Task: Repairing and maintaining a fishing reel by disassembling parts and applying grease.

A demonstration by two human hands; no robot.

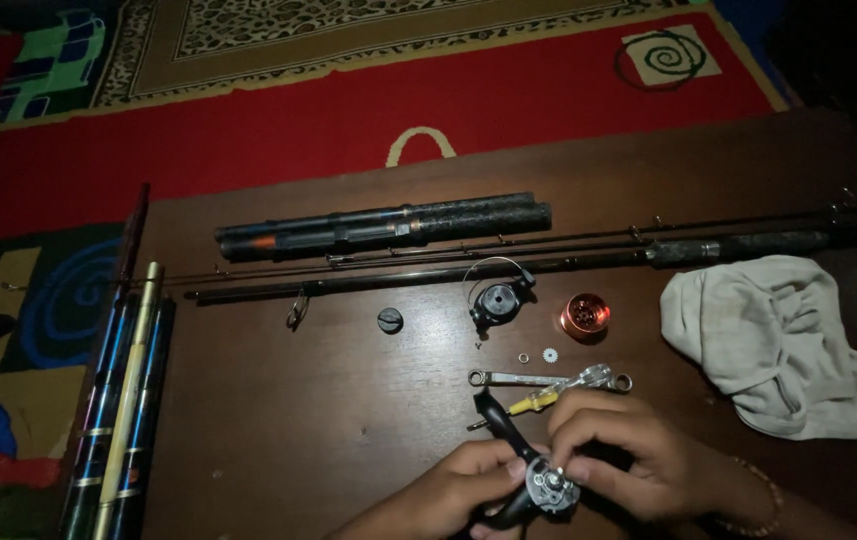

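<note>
At the bottom centre of the frame, the left hand (449, 490) grips the dark reel body (534, 480), its fingers wrapped around the black handle arm that rises toward the upper left. The right hand (614, 455) meets it from the right, fingers pinched shut on the silvery gear part at the reel's near end. Just above the hands lie a wrench (509, 378) and a yellow-handled tool (539, 401) on the dark wooden surface (279, 400). Further up sit a rotor with bail wire (499, 298), a copper-coloured spool (586, 315), a black knob (390, 320) and a small white gear (551, 355). A pale cloth (779, 340) lies at the right; fishing rods (449, 262) cross the middle
</note>
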